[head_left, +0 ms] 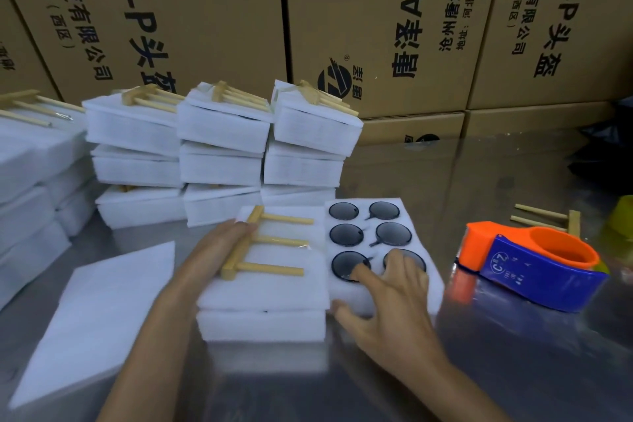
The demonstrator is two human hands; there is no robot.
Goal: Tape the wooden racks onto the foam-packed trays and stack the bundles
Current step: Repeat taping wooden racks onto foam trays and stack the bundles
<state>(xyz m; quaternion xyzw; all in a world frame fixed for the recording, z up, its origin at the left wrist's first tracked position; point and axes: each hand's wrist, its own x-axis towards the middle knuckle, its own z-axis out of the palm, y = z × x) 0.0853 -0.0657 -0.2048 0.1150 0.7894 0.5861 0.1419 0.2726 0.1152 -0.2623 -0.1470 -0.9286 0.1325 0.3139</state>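
Back of the scene is walled off by brown cardboard cartons (376,27), stacked edge to edge and printed with black Chinese text, "AH4" and a round logo. A lower row of cartons (414,128) is seen at right. Work surface is a shiny metal table (513,353); carton reflections are picked up in it. Lighting is even, with soft glare.

front: stacked bundles (222,147) block | right: tape dispenser (527,264) | near edge free

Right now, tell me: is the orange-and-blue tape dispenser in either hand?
No: the orange-and-blue tape dispenser sits alone on the table, right of both hands.
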